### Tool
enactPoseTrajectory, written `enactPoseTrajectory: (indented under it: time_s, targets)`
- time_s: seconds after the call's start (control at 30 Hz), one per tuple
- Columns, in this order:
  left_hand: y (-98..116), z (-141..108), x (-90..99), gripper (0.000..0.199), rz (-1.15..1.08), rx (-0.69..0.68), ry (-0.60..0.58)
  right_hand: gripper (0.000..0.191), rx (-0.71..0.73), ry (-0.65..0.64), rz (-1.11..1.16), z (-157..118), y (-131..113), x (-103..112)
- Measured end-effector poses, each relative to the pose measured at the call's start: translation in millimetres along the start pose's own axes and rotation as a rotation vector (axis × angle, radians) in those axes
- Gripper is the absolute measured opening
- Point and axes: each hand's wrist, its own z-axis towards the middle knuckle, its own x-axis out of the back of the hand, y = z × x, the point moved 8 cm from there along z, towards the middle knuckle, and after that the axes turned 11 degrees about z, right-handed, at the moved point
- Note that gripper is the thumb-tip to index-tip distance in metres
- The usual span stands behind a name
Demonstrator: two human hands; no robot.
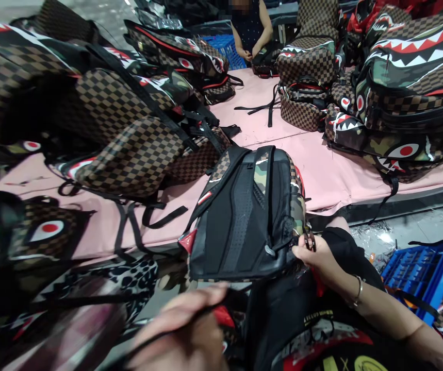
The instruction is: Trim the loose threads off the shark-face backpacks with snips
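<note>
**Lead:** State the position of the main item.

**Second:** One camouflage-and-check backpack lies at the centre of the frame, on the near edge of the pink worktop. Its padded back faces up and its bottom end points toward the wearer. That placement appears to keep the shoulder straps uppermost and the lower corners within reach.

**Lead:** Condition of the right hand?

**Second:** The right hand is pinching, thumb against fingers, at the backpack's lower right corner. The exact part pinched is too small to tell. Holding it there likely steadies that corner.

**Lead:** And the left?

**Second:** The left hand, at bottom centre, is blurred. Its fingers are curled around a thin black strap, which runs aslant toward the backpack. I cannot tell whether the two are joined. The slanting line suggests the strap is held under some tension.

**Lead:** Surroundings?

**Second:** Similar backpacks lie in a pile at left and a stack at upper right. Set to the sides, they seem to leave working room around the central one. A co-worker is at the top of the frame, both hands near a dark bag. A blue crate is at lower right.
</note>
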Motion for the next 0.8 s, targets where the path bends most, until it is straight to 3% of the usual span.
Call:
enactPoseTrajectory:
  time_s: [0.07,0.1,0.2,0.27,0.33,0.47,0.67,0.8]
  targets:
    - [-0.8,9.8,15.9,0.020,-0.170,0.155,0.168,0.030,0.067,-0.124,-0.165,-5.7,-2.2,-2.3]
    - [-2.5,12.6,13.0,0.020,-0.212,0.211,0.144,0.028,0.080,-0.207,-0.257,-10.7,-0.9,-4.4]
    - [-27.0,0.9,-23.2,0.014,-0.156,0.476,-0.210,0.016,0.049,-0.375,-0.464,-27.8,7.0,-1.2]
    - [-50.1,-22.3,-48.7,0.016,-0.076,0.640,-0.471,0.011,0.058,-0.361,-0.502,-35.4,2.4,9.3]
    - [-69.6,-43.3,-65.7,0.020,-0.034,0.738,-0.632,0.012,0.152,-0.259,-0.491,-39.4,-15.1,21.8]
    - [-90.1,-57.1,-78.6,0.024,-0.003,0.748,-0.682,0.016,0.366,-0.111,-0.546,-45.1,-50.0,27.9]
    - [-87.4,-57.3,-81.1,0.023,0.104,0.638,-0.713,0.015,0.497,-0.230,-0.723,-39.7,-54.1,-3.6]
    - [-81.2,-57.1,-82.5,0.023,0.181,0.572,-0.734,0.016,0.515,-0.251,-0.751,-33.6,-52.3,-8.7]
